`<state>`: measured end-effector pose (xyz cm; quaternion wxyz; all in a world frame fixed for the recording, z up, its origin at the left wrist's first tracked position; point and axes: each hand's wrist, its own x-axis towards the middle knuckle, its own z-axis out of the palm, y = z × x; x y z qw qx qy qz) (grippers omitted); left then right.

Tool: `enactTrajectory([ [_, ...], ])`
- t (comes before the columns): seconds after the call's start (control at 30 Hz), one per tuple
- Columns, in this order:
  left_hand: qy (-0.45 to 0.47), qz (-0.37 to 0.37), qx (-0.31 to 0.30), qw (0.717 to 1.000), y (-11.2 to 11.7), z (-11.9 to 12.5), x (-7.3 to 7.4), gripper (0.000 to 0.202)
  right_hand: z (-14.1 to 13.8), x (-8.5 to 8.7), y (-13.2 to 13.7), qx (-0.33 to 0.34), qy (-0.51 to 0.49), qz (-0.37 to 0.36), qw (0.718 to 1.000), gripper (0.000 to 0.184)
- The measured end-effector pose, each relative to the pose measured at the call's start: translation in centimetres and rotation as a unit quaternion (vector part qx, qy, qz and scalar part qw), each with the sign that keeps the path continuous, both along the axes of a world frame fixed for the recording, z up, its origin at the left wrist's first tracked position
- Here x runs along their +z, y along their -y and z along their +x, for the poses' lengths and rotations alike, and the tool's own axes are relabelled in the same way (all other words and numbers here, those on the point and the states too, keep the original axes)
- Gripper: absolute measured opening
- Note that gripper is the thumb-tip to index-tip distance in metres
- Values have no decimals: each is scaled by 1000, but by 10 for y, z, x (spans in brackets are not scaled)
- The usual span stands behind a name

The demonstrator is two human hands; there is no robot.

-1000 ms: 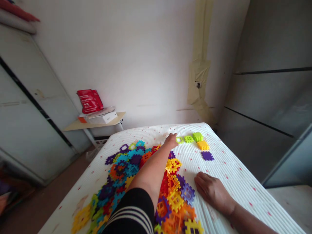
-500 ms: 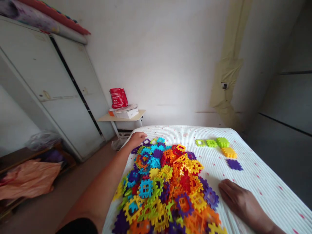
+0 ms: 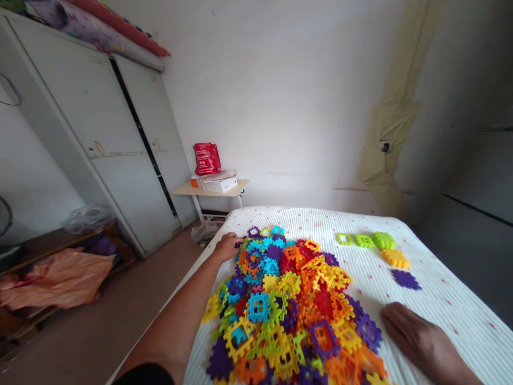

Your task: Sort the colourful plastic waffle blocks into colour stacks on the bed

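A heap of plastic interlocking blocks (image 3: pixel 258 307) in purple, yellow, orange, red, green and blue spreads over the white spotted bedcover (image 3: pixel 298 216). My left hand (image 3: pixel 226 247) is at the heap's far left edge, its fingers closed on a purple interlocking block (image 3: pixel 239 244) that is mostly covered. To the right of the heap, my right hand (image 3: pixel 419 337) rests on the cover with its fingers curled together; the inside of this hand is hidden. Beyond it lie a green frame block (image 3: pixel 343 239), a green window block (image 3: pixel 364 241), stacked green blocks (image 3: pixel 383 240), yellow blocks (image 3: pixel 395 259) and a purple block (image 3: pixel 405 279).
A small table (image 3: pixel 188 189) at the back left carries a red bag (image 3: pixel 206 159) and a white box (image 3: pixel 220 185). A wardrobe (image 3: pixel 120 117) stands on the left, with orange cloth (image 3: pixel 60 278) on a low bench. The wall holds a socket (image 3: pixel 386 146).
The view has turned a little left, so the scene sits further right. My left hand has come slightly nearer along the heap's left edge, onto a purple block. My right hand stays resting on the cover.
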<state>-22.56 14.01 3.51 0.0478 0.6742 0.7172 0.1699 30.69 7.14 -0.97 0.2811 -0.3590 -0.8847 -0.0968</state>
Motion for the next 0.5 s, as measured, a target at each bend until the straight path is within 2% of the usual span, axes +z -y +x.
enactTrajectory([
  [0.27, -32, -8, -1, 999, 5, 9, -8, 39, -2, 5, 1, 3, -1, -5, 1000, 30],
  [0.4, -48, -4, 28, 998, 12, 15, -1, 34, -3, 6, 1, -3, 2, -10, 1000, 30],
  [0.5, -61, 7, 50, 997, 25, 20, 8, 35, -3, 6, 2, -14, 8, -29, 999, 30],
])
